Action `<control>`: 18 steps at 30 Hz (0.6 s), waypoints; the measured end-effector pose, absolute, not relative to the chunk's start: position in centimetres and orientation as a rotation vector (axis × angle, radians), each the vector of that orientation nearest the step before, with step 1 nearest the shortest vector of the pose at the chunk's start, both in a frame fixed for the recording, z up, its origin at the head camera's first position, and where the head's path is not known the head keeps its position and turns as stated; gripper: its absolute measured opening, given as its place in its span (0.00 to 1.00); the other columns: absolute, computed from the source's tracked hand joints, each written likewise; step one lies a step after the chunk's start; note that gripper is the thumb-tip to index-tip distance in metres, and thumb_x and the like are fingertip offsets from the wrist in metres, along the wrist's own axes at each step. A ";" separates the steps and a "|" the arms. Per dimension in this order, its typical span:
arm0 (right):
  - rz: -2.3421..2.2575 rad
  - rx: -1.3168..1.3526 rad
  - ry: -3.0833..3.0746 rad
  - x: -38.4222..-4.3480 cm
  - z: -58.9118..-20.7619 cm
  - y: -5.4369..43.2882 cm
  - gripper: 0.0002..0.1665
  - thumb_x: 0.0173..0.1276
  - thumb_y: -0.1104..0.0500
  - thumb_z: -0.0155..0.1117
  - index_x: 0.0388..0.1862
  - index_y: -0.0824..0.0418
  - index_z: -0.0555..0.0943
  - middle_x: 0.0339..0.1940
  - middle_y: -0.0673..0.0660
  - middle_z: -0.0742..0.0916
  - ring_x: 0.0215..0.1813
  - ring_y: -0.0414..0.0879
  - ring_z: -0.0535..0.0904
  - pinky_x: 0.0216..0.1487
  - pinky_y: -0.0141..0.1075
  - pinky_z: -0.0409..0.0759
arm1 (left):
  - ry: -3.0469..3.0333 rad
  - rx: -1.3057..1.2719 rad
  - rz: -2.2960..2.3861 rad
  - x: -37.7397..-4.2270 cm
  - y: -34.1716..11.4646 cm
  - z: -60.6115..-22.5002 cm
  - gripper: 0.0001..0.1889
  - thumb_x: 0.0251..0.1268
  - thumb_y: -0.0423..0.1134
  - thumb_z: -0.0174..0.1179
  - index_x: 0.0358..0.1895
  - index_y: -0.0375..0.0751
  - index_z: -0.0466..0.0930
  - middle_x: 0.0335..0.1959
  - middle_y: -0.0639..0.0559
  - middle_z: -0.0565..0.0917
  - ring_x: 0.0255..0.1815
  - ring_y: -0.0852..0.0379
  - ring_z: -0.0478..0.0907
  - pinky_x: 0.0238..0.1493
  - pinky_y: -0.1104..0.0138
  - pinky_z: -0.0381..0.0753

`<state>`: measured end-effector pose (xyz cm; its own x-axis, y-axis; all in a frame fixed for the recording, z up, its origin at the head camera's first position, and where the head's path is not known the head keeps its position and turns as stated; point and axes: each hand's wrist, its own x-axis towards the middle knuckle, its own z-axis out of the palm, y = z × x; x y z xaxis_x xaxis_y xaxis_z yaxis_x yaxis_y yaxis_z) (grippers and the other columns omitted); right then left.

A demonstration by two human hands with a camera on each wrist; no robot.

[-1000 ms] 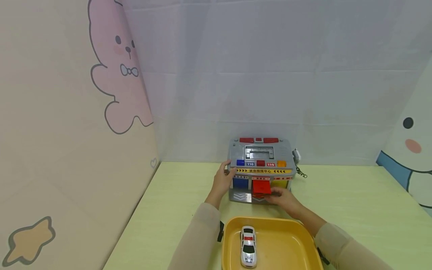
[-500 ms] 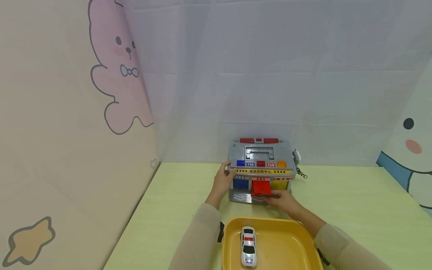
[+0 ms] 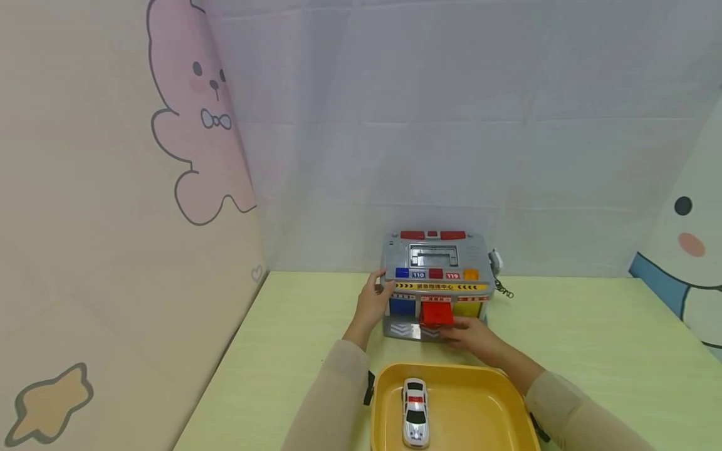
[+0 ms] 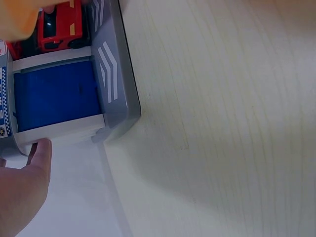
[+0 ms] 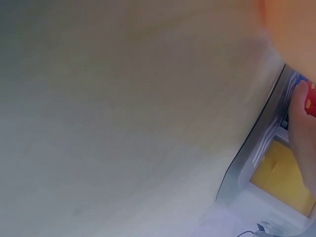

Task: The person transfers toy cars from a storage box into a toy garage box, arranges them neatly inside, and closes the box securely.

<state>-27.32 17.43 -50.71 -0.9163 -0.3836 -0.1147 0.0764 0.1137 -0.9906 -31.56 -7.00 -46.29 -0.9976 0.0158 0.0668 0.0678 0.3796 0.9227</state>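
Note:
A grey toy garage (image 3: 437, 257) stands at the back of the table, with blue, red and yellow bays. My left hand (image 3: 372, 304) holds its left corner; in the left wrist view a fingertip touches the white side post beside the blue door (image 4: 57, 96). A red toy truck (image 4: 61, 22) with a dark windscreen sits at the middle bay. Red plastic (image 3: 437, 313) sticks out there in the head view. My right hand (image 3: 476, 338) grips the truck's front with thumb and fingers, partly hiding it. The yellow door (image 5: 284, 173) is beside that hand.
Nearer me, between the forearms, lies a yellow tray (image 3: 479, 369) with a white toy police car (image 3: 415, 413) at its left. A small grey handset (image 3: 496, 262) with a coiled cord hangs on the garage's right side. A pale curtain (image 3: 383, 156) closes off the back.
More red shows low in the middle bay than one second ago. My right fingers have shifted slightly at its right edge. The left hand, garage, tray and police car stay put.

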 end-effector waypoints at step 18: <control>-1.893 -0.196 2.043 -27.4 -50.3 17.6 0.36 0.71 0.62 0.61 0.71 0.78 0.58 0.67 0.75 0.68 0.60 0.63 0.72 0.54 0.48 0.78 | -2.571 -0.045 -1.735 -31.5 -7.0 -46.2 0.27 0.74 0.51 0.54 0.71 0.49 0.65 0.55 0.40 0.78 0.57 0.43 0.75 0.56 0.49 0.75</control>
